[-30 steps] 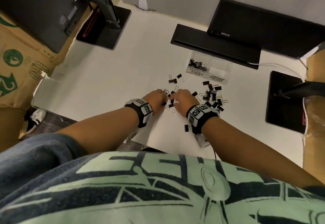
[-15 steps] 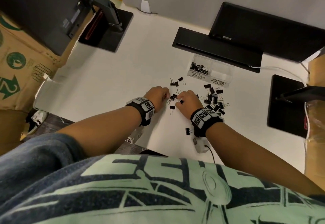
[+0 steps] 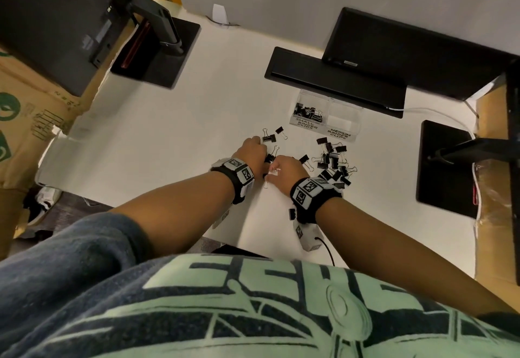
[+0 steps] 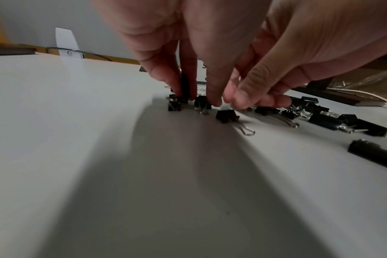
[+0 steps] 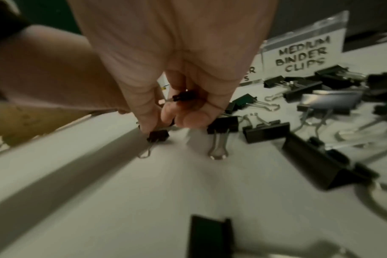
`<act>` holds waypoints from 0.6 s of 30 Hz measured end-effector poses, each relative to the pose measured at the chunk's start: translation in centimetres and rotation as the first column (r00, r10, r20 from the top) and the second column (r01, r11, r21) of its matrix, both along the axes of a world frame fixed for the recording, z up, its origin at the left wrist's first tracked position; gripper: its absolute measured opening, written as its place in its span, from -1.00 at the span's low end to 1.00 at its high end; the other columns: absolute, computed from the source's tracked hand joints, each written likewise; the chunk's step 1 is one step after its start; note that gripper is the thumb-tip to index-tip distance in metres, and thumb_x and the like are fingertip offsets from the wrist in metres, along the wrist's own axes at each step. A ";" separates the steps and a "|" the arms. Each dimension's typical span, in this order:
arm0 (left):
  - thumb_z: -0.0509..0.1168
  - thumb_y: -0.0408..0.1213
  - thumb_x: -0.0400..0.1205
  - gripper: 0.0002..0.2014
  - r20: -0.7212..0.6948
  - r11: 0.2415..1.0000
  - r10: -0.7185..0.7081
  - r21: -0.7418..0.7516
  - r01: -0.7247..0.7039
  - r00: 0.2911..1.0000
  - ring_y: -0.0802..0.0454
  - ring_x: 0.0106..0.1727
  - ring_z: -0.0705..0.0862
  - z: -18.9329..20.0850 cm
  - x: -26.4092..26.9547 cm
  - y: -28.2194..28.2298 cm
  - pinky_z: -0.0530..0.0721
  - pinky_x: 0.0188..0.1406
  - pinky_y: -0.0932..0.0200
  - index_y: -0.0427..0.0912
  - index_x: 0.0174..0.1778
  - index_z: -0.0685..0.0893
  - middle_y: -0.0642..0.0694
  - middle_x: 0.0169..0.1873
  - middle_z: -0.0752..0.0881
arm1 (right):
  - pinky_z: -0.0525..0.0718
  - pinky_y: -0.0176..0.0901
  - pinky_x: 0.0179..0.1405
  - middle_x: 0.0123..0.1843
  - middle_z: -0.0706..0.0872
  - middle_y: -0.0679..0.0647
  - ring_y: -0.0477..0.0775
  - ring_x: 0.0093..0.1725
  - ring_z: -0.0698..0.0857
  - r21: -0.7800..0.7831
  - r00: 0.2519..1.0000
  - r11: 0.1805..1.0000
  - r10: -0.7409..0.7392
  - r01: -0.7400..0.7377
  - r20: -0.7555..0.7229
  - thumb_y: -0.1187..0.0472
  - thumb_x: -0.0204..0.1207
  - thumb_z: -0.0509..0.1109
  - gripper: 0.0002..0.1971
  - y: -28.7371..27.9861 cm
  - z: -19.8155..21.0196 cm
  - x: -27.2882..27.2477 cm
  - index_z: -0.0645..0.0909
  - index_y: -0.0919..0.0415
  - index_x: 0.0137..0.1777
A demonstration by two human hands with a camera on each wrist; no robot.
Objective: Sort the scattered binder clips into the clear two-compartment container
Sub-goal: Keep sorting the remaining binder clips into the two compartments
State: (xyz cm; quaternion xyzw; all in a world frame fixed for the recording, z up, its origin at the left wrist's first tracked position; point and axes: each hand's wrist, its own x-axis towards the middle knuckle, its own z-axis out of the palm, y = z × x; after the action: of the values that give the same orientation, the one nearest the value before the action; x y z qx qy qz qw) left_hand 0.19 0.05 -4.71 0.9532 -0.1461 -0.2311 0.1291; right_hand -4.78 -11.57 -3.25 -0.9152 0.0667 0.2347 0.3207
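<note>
Clear container (image 3: 344, 110) labelled "SMALL BINDER CLIPS" and "MEDIUM BINDER CLIPS", left hand (image 3: 252, 150) and right hand (image 3: 287, 168) each pinching small clips (image 5: 183, 96)

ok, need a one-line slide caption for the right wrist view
Right hand pinching small binder clips off the white table, larger clips scattered beside the container's "Medium Binder Clips" label.

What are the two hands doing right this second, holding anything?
Left hand: fingers pinch a small black binder clip off the table.
Right hand: fingers curled around a small binder clip.
</note>
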 end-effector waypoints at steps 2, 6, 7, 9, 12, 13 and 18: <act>0.40 -0.25 0.54 -0.73 -0.012 1.000 -0.011 0.024 0.011 1.000 -0.19 0.15 0.56 -0.1 0.1 0.0 0.61 -0.07 0.01 -0.35 0.06 0.67 -0.24 0.14 0.52 | 0.63 -0.02 0.03 0.11 0.71 0.27 0.25 0.09 0.69 -0.065 0.996 0.994 0.090 -0.089 0.020 0.22 0.49 0.44 -0.74 0.5 -0.1 0.0 0.63 0.39 0.09; 0.38 -0.27 0.55 -0.74 -0.018 1.000 -0.008 -0.002 0.008 1.000 -0.20 0.12 0.59 0.1 0.3 0.0 0.62 -0.05 0.01 -0.36 0.07 0.66 -0.25 0.13 0.53 | 0.65 0.02 0.00 0.13 0.65 0.31 0.29 0.07 0.68 -0.125 0.990 0.983 0.138 -0.134 0.022 0.23 0.52 0.40 -0.74 1.0 -0.3 -0.1 0.60 0.41 0.10; 0.37 -0.27 0.56 -0.75 -0.018 1.000 -0.005 -0.018 0.004 1.000 -0.21 0.13 0.58 0.2 0.3 0.0 0.63 -0.02 0.00 -0.36 0.07 0.66 -0.25 0.13 0.53 | 0.65 0.02 0.02 0.15 0.62 0.31 0.30 0.08 0.67 -0.126 0.992 0.985 0.125 -0.121 0.022 0.24 0.52 0.39 -0.74 1.0 -0.4 -0.1 0.59 0.41 0.11; 0.35 -0.31 0.57 -0.78 -0.012 0.998 0.010 -0.062 -0.011 1.000 -0.22 0.14 0.59 0.4 0.3 0.1 0.62 0.02 -0.01 -0.35 0.07 0.65 -0.26 0.13 0.55 | 0.64 -0.02 0.02 0.17 0.60 0.30 0.29 0.10 0.67 -0.120 0.997 0.990 0.077 -0.073 0.029 0.26 0.52 0.37 -0.77 0.9 -0.5 0.1 0.60 0.40 0.10; 0.34 -0.34 0.58 -0.82 -0.020 0.991 0.043 -0.126 -0.045 0.999 -0.21 0.14 0.62 0.7 0.3 0.2 0.59 0.06 0.03 -0.31 0.06 0.65 -0.24 0.13 0.59 | 0.57 -0.14 -0.08 0.11 0.67 0.29 0.27 0.10 0.68 -0.108 0.998 0.993 0.050 -0.047 0.033 0.35 0.50 0.35 -0.85 0.3 -0.3 0.4 0.64 0.40 0.02; 0.34 -0.34 0.57 -0.82 -0.030 0.985 0.069 -0.158 -0.073 0.997 -0.19 0.13 0.63 0.8 0.3 0.2 0.58 0.07 0.05 -0.30 0.05 0.65 -0.23 0.12 0.61 | 0.58 -0.14 -0.08 0.09 0.69 0.29 0.26 0.08 0.68 -0.098 0.998 0.994 0.047 -0.043 0.039 0.37 0.49 0.34 -0.86 0.1 -0.2 0.4 0.65 0.40 0.00; 0.38 -0.37 0.53 -0.92 -0.112 0.910 0.252 -0.311 -0.275 0.961 -0.07 -0.13 0.64 1.1 0.8 0.8 0.54 -0.19 0.14 -0.12 -0.19 0.61 -0.06 -0.19 0.65 | 0.67 -0.11 -0.11 -0.12 0.70 0.10 0.07 -0.21 0.64 -0.017 0.997 0.997 -0.072 0.073 0.029 0.38 0.45 0.34 -0.89 -1.3 0.3 1.0 0.67 0.28 -0.07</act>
State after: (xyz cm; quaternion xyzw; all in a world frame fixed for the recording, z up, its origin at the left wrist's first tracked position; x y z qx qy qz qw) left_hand 1.00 0.81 -3.64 0.9214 -0.0475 -0.2172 0.3188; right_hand -3.76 -12.84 -2.93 -0.9183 0.0975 0.2091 0.3216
